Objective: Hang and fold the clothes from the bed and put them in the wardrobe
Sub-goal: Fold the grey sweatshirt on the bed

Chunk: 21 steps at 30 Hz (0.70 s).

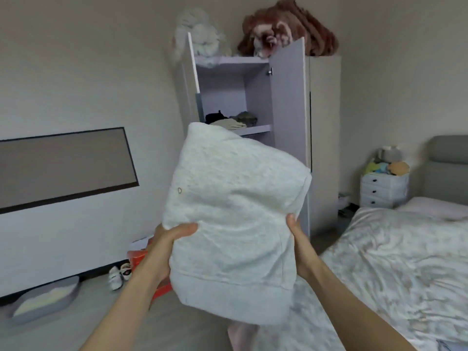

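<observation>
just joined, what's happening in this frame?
A person holds a folded light grey sweatshirt up in both hands, left hand gripping its left edge and right hand its right edge. They face the open wardrobe, where a few folded clothes already sit on a shelf. The bed is to the right. The sweatshirt is not yet in the wardrobe.
</observation>
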Each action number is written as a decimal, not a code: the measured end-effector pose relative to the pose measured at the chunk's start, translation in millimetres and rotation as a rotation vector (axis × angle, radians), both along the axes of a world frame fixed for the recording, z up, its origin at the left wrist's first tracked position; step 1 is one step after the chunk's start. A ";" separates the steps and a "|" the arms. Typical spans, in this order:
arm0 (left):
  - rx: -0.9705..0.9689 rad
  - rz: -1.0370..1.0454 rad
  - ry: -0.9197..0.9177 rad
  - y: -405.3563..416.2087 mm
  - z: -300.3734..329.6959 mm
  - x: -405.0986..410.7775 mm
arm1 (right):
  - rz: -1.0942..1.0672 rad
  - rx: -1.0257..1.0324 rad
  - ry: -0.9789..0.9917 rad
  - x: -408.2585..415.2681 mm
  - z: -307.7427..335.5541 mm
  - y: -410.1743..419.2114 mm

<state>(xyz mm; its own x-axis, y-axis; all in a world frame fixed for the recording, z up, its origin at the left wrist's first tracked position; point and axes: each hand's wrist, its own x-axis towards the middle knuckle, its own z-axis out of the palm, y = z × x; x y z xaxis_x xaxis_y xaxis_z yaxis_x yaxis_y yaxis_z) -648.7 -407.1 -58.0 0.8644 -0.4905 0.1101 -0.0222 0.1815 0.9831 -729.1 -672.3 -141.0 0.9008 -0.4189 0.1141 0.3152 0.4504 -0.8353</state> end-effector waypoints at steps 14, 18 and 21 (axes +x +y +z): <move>1.230 0.577 -0.688 124.9 -3.5 169.7 | -0.311 -0.660 0.114 209.9 -7.6 152.7; 1.338 0.628 -0.908 121.6 -4.8 214.6 | -0.090 -1.768 -0.048 271.7 14.9 158.0; 1.355 0.635 -1.083 108.6 3.7 254.9 | -0.150 -1.882 -0.099 324.4 37.4 143.3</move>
